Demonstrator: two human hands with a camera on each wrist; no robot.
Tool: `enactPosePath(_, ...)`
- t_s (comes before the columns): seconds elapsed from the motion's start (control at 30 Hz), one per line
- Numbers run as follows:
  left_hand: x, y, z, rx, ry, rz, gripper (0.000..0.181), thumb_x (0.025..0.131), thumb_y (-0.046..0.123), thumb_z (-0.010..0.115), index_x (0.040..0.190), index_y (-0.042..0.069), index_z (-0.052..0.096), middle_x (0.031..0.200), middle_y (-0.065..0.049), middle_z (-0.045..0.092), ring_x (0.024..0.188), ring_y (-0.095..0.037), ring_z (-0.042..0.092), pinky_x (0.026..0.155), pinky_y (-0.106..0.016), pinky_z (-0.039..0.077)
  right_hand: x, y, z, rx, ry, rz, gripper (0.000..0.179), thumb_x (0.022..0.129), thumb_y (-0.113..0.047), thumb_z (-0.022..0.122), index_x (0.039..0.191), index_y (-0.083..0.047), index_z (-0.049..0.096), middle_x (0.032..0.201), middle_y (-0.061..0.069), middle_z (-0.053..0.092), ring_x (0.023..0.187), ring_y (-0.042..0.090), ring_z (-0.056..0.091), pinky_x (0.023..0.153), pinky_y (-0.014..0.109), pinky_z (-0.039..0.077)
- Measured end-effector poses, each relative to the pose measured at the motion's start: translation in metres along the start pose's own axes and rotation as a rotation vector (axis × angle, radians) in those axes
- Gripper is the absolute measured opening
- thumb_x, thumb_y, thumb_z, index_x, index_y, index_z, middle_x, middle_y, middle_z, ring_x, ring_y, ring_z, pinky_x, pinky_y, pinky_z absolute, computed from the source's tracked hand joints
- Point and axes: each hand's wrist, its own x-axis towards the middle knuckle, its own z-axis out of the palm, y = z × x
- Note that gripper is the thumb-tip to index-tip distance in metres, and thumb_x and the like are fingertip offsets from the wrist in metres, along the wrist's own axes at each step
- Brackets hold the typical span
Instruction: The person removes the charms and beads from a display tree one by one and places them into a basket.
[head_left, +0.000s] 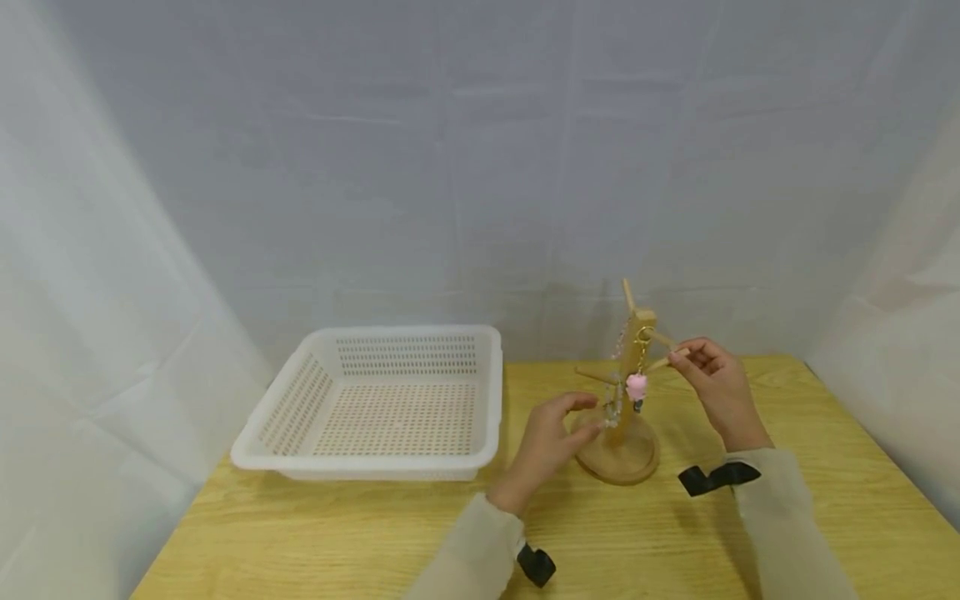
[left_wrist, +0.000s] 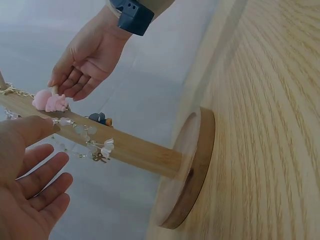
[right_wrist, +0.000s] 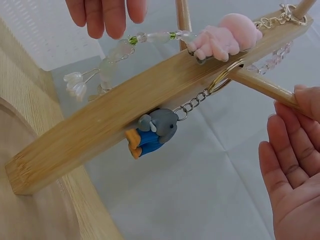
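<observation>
A wooden peg stand (left_wrist: 145, 156) with a round base (head_left: 617, 467) stands upright on the table. My right hand (head_left: 722, 392) pinches the outer end of one of its pegs (right_wrist: 267, 87) between thumb and fingers. From that peg hangs a keychain with a grey and blue figure (right_wrist: 161, 126), its gold ring around the wood. A pink figure charm (head_left: 637, 386) dangles from a higher peg on a gold chain. My left hand (head_left: 551, 435) is beside a pale beaded strand (right_wrist: 120, 54) with white flower charms, fingers spread loosely, thumb overlapping the beads in the left wrist view.
To the left of the stand sits a white plastic basket (head_left: 496, 400) with perforated walls. A second beaded strand with pink beads (head_left: 620, 342) hangs high on the stand's far side. White sheeting (head_left: 480, 183) surrounds the wooden table (head_left: 360, 542).
</observation>
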Motion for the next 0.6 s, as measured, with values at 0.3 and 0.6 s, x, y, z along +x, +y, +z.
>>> enactPosePath(0.3, 0.002, 0.001, 0.014, -0.073, 0.069, -0.016, 0.029, 0.085, 0.016, 0.071, 0.109, 0.000, 0.066, 0.107, -0.008, 0.069, 0.101, -0.018, 0.063, 0.090, -0.033, 0.049, -0.002, -0.001, -0.001, -0.020, -0.001, 0.041, 0.005, 0.093, -0.012, 0.059, 0.091, -0.014, 0.063, 0.078, -0.010, 0.063, 0.075, 0.004, 0.058, 0.071, 0.014, 0.045)
enactPosePath(0.6, 0.001, 0.000, 0.023, -0.078, 0.132, -0.034, 0.025, 0.084, 0.016, 0.072, 0.105, 0.003, 0.068, 0.104, -0.005, 0.070, 0.098, -0.015, 0.063, 0.087, -0.025, 0.050, 0.000, 0.001, 0.000, -0.061, 0.007, 0.081, 0.006, 0.094, -0.017, 0.058, 0.090, -0.015, 0.061, 0.078, -0.012, 0.063, 0.079, 0.004, 0.058, 0.073, 0.014, 0.044)
